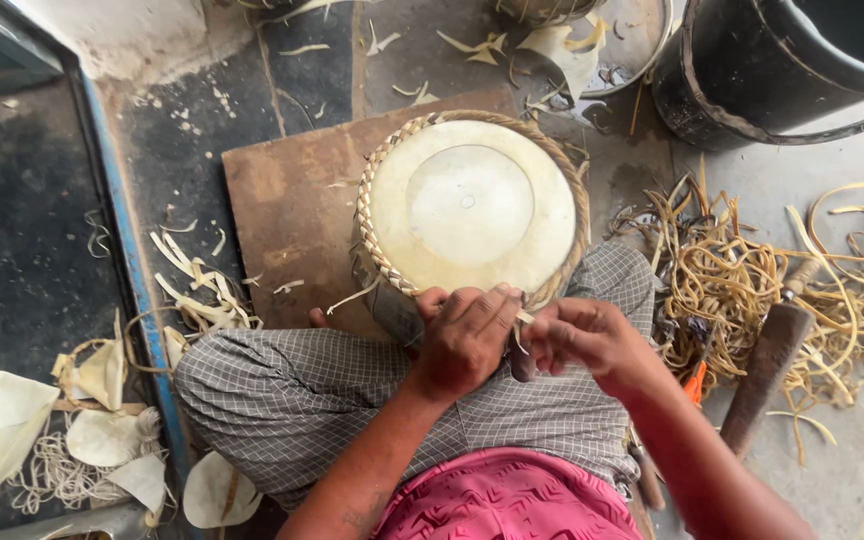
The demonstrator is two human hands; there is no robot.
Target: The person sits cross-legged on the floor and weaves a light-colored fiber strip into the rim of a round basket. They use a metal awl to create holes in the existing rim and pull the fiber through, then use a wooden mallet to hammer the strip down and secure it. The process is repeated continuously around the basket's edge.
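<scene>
A round woven basket (467,205) was propped upturned on a wooden board (287,200) against the lap. The left hand (464,338) gripped its rim — fingers curled; the right hand (582,335) pinched a pale cane strip (524,317).

lots of clutter around here: a big black bucket (782,70) top right, a tangled heap of yellow cane strips (742,270) on the right with a wooden-handled tool (767,365) lying by it, a brown board (287,210) on the floor, pale leaf scraps (102,440) and shavings (197,285) on the left.
</scene>
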